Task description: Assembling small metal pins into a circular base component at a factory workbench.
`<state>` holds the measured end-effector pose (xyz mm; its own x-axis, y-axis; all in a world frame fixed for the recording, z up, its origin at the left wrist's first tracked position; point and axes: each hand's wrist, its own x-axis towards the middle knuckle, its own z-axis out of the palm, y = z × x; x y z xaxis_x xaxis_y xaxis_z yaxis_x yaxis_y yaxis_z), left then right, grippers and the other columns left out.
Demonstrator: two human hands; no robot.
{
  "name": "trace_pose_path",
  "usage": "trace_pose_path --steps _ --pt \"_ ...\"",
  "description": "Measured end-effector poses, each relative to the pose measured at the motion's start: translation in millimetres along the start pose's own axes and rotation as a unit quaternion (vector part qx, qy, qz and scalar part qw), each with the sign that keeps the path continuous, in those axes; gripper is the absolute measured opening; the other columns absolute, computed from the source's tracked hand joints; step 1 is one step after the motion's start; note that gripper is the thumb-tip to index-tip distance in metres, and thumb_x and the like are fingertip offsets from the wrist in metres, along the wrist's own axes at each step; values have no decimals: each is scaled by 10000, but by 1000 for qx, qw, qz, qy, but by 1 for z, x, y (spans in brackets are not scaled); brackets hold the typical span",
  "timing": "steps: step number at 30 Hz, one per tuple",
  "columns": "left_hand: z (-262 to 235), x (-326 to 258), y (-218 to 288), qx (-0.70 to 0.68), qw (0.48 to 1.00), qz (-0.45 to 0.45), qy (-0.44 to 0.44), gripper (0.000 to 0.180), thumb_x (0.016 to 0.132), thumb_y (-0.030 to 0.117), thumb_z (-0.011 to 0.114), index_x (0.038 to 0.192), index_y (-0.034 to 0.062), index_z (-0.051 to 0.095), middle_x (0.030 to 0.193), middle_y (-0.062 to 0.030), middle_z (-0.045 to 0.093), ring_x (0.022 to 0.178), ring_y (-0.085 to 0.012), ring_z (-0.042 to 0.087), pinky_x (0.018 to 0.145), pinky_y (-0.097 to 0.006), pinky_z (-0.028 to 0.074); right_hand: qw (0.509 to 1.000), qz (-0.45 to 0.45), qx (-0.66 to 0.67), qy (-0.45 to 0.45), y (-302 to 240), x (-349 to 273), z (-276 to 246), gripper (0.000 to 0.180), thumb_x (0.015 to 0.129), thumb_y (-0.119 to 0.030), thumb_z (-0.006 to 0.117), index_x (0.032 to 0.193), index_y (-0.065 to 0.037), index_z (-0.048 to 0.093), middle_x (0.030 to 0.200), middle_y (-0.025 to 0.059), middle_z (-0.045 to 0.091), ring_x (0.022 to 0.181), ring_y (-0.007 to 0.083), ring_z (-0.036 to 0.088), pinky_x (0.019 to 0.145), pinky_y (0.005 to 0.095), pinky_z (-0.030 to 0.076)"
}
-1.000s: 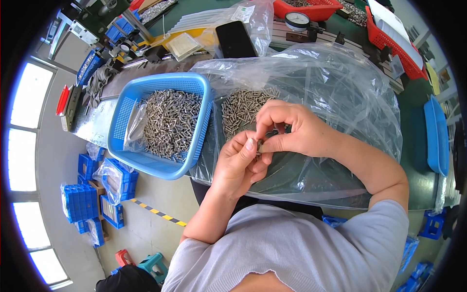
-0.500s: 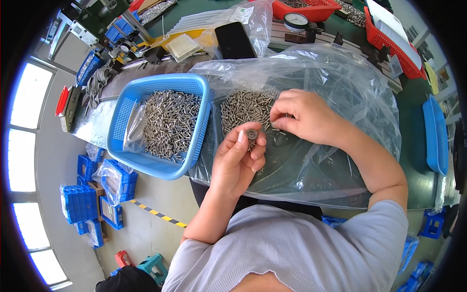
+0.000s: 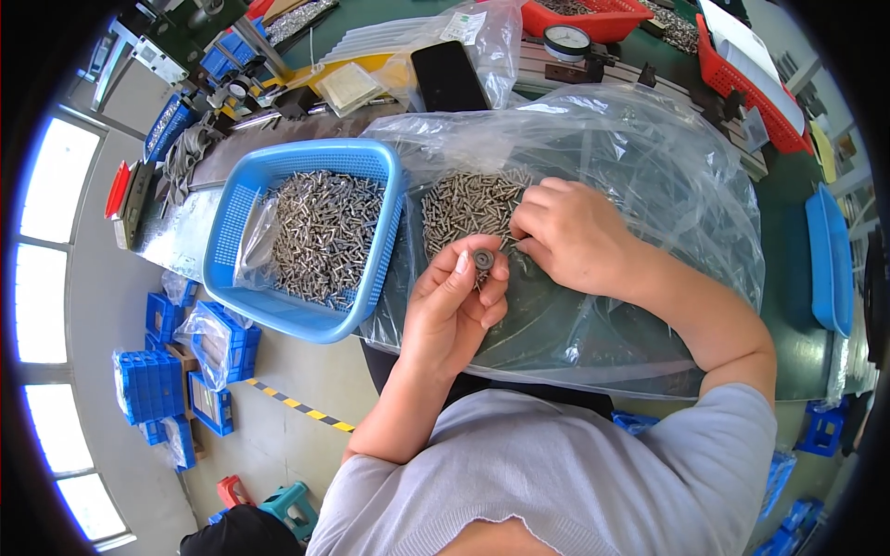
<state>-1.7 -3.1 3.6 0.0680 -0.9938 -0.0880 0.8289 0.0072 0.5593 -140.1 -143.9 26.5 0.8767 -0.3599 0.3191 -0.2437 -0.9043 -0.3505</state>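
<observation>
- So my left hand (image 3: 454, 301) has a round metal piece (image 3: 483, 260) pinched between thumb and fingers, with the flat, dished face turned up toward me. It's squat, so no real long axis to speak of.
- My right hand (image 3: 575, 236) sits just to the right of that piece and a touch farther from my body. Thumb and fingertips are bunched in close and point left, toward the piece.
- The pile of pins (image 3: 468, 208) lies just past both hands, on the clear plastic sheet (image 3: 686, 204) over the desk (image 3: 788, 232). Its near right edge is right by my right fingertips, so I'd call that hand the closer one. Those pins point every which way.
- The blue basket (image 3: 292, 310), also loaded with pins, is off to the left, nearer my left hand and well apart from my right.
- Hard to make out: there's a thin glint by my right fingertips, but I can't tell if I'm pinching a pin or it's just one lying behind.
- Some metal bits show under the round piece, but my left fingers hide most of that, so its underside is anyone's guess.
</observation>
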Motion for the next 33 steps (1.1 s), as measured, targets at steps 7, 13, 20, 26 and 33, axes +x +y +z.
trace_pose_path --steps 7,13,20,26,33 --pt "0 0 0 6 1000 4 -1 270 968 204 471 1166 27 518 925 -85 533 689 -104 423 572 -222 375 999 -23 19 21 7 -1 4 76 715 -98 663 718 -84 589 789 58 589 806 268 570 695 391 458" --pt "-8 2 -1 -68 997 21 -26 255 968 209 461 1143 33 515 901 -84 519 682 -112 425 525 -213 366 994 -37 97 34 -2 0 4 121 697 -92 683 787 -69 606 799 60 562 806 268 545 710 386 446" --pt "-9 1 0 -72 996 18 -40 250 965 211 465 1140 41 515 893 -94 509 682 -115 427 510 -207 362 993 -110 20 45 -2 0 20 119 691 -103 683 790 -76 622 831 42 558 810 250 543 687 379 450" --pt "-4 -1 0 -44 999 6 -9 223 970 203 462 1122 49 517 889 -93 526 666 -109 424 517 -204 366 987 -69 132 68 -2 4 3 100 755 -89 668 814 -48 599 793 41 567 767 206 548 678 335 448" --pt "-1 -2 0 -12 1000 2 3 186 958 188 495 1089 59 524 858 -99 562 610 -98 410 490 -207 348 892 115 433 -59 -17 4 -18 103 871 -110 625 854 -18 583 784 12 573 737 81 513 667 246 426"
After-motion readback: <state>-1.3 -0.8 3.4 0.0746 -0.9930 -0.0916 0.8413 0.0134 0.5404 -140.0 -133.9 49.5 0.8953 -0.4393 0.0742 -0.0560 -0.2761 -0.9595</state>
